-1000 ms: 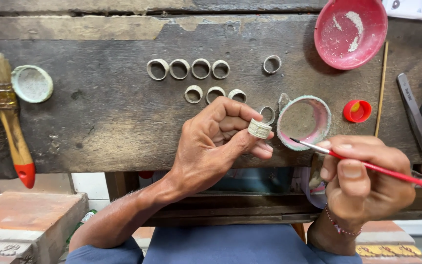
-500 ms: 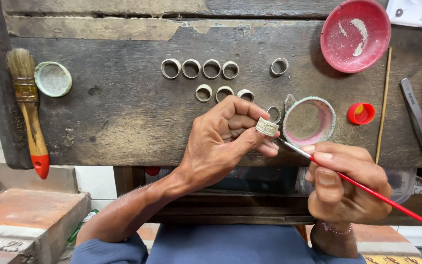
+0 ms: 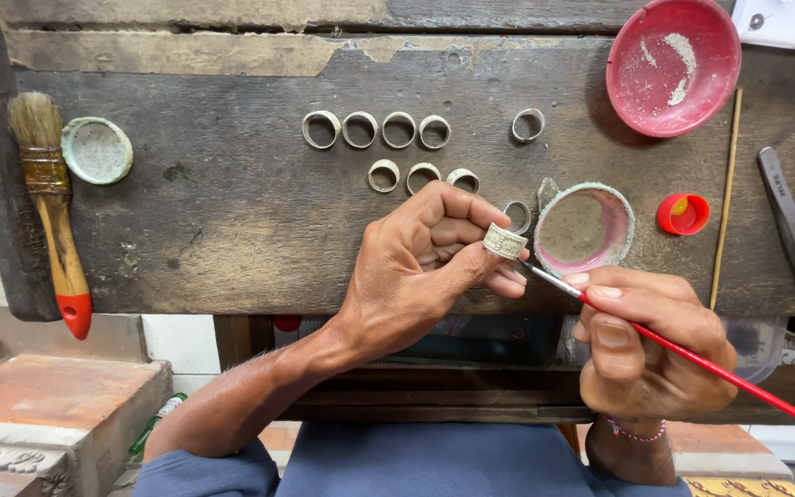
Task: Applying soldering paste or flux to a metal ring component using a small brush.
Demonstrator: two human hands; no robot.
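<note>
Pinching a pale metal ring (image 3: pixel 504 242), the left hand (image 3: pixel 416 267) meets the thin red brush (image 3: pixel 683 353) gripped by the right hand (image 3: pixel 646 345) above the desk (image 3: pixel 232 212).

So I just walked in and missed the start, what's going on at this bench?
A person sits at a worn wooden bench. Their left hand pinches a wide metal ring between thumb and fingers, while the right hand holds a thin red-handled brush with its tip at the ring's lower edge. Beside it sits a small pink dish, and more rings lie in two rows on the bench. A large paintbrush lies off to the left.
</note>
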